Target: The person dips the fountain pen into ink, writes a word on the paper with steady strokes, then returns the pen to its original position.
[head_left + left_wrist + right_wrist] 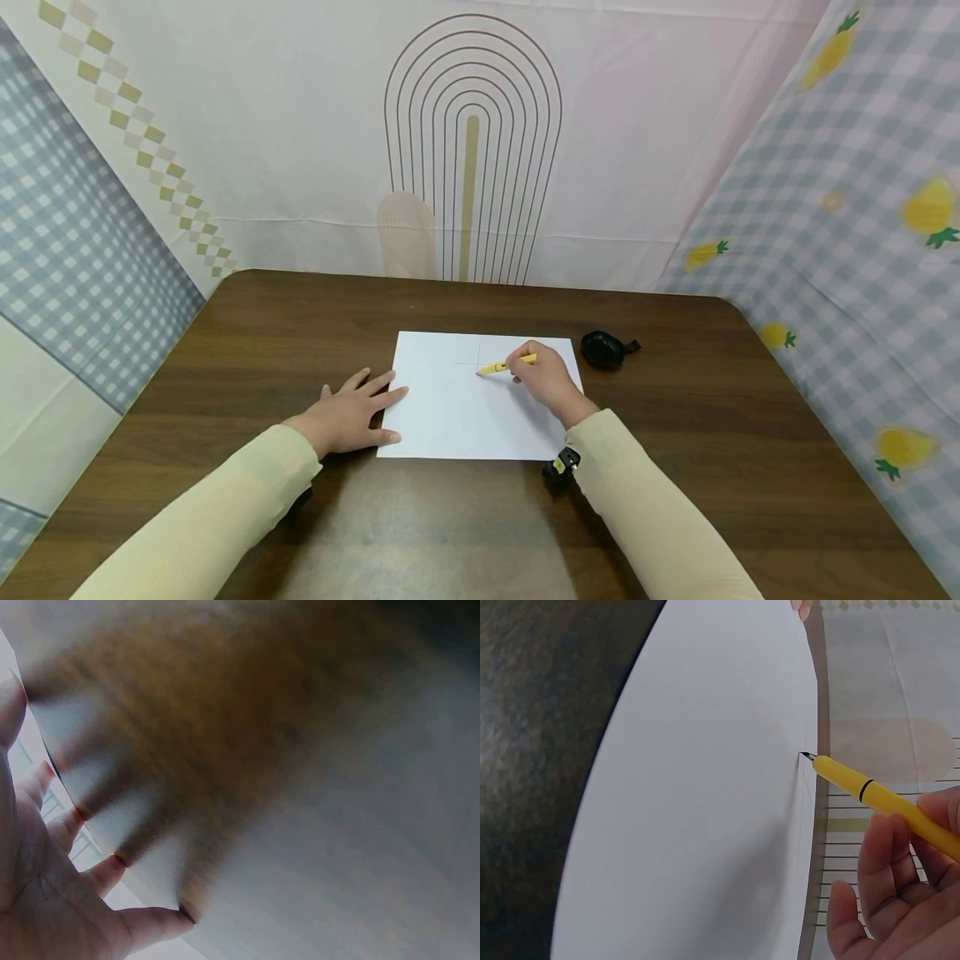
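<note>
A white sheet of paper (450, 417) lies on the brown table, with two thin crossing lines (468, 363) drawn in its upper middle. My right hand (546, 377) pinches a yellow pen (497, 367), whose dark tip meets the paper near the lower end of the upright line. In the right wrist view the pen (885, 799) slants between thumb and fingers, its nib on the sheet (682, 750). My left hand (347, 415) is spread flat at the sheet's left edge, thumb and a finger overlapping the paper. Spread fingers of the left hand (60, 892) show in the left wrist view.
A small black case with a strap (602, 350) sits on the table (450, 525) just right of the paper. A black wrist device (561, 469) shows at the right cuff. Patterned cloths (300, 125) hang behind the table and at both sides.
</note>
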`<act>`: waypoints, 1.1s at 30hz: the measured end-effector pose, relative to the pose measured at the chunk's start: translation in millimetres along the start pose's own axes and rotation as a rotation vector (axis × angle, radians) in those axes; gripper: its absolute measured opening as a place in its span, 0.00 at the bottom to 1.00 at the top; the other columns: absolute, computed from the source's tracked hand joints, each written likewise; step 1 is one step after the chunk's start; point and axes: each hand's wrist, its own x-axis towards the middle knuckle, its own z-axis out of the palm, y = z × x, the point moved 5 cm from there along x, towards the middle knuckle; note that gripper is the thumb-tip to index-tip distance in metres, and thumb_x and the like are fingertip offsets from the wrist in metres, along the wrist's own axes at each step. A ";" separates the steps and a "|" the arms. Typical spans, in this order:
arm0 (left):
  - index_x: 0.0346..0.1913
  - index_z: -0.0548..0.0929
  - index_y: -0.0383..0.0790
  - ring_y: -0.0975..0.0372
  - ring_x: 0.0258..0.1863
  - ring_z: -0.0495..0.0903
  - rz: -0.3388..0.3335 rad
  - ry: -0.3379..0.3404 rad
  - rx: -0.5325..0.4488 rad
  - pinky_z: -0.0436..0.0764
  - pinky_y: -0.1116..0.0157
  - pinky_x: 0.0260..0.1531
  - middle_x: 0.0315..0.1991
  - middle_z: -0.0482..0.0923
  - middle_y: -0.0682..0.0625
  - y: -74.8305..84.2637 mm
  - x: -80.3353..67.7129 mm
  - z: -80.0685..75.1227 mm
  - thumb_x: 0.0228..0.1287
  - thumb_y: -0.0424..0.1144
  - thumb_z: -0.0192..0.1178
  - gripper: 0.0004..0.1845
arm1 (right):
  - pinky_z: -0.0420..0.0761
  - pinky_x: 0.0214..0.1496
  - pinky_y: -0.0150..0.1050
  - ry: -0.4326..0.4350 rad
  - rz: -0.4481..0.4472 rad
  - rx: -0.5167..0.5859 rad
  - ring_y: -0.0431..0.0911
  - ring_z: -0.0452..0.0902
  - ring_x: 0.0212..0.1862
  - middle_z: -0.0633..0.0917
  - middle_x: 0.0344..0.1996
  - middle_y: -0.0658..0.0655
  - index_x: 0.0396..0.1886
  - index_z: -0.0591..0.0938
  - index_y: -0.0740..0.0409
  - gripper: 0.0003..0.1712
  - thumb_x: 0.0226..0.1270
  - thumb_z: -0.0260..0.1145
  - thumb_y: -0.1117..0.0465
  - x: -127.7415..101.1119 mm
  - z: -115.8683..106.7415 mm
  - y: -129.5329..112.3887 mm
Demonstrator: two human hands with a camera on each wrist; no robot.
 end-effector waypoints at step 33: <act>0.75 0.59 0.54 0.40 0.74 0.44 0.001 -0.002 -0.001 0.50 0.24 0.54 0.77 0.47 0.48 -0.6 1.0 0.0 0.63 0.65 0.55 0.41 | 0.66 0.27 0.35 -0.021 -0.042 -0.006 0.45 0.72 0.30 0.83 0.34 0.56 0.35 0.80 0.58 0.06 0.68 0.60 0.60 -13.6 5.3 -3.2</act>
